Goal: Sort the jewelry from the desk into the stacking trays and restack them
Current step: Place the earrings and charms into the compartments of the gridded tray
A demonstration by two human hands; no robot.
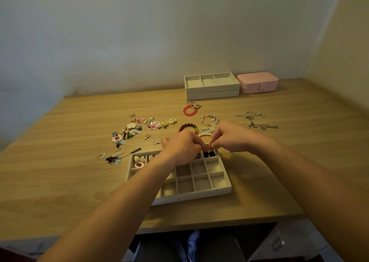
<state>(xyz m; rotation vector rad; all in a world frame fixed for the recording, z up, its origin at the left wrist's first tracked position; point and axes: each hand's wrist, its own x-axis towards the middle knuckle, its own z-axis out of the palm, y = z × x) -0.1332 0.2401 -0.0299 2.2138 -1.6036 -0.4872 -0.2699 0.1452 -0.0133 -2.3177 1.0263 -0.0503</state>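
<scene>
We are working at a wooden bench (60, 172) with a divided grid tray (199, 195) lying near its front edge, and we are placing everything from that tray. Just left of the tray's far left corner, a pair of tasselled earrings (113, 158) is lying on the wood. Further back and to the tray's left, a loose scatter of small earrings and charms (139, 126) is spreading over the bench. Inside the tray, the far left compartments are holding white heart pieces (139, 159) and a pink round piece (139, 165). Our left hand (180, 146) is reaching in over the tray's far row, fingers curled. Our right hand (231, 137) is meeting it there over the far right corner, fingers also curled, so that the fingertips of both are coming together. We cannot tell whether they are pinching anything. Just below them, two black pieces (208, 154) are sitting in a far-row compartment. Right behind the tray, a brown bead bracelet (187, 126) and a pearl bracelet (206, 132) are lying partly hidden by our hands, with a red bracelet (189, 111) and a pink bead bracelet (209, 120) beyond them. Well behind the tray, two more trays (212, 90) are standing stacked against the wall, and a pink box (257, 82) is sitting just beside them. Back and to the tray's right, silver chains (255, 120) are lying tangled.
</scene>
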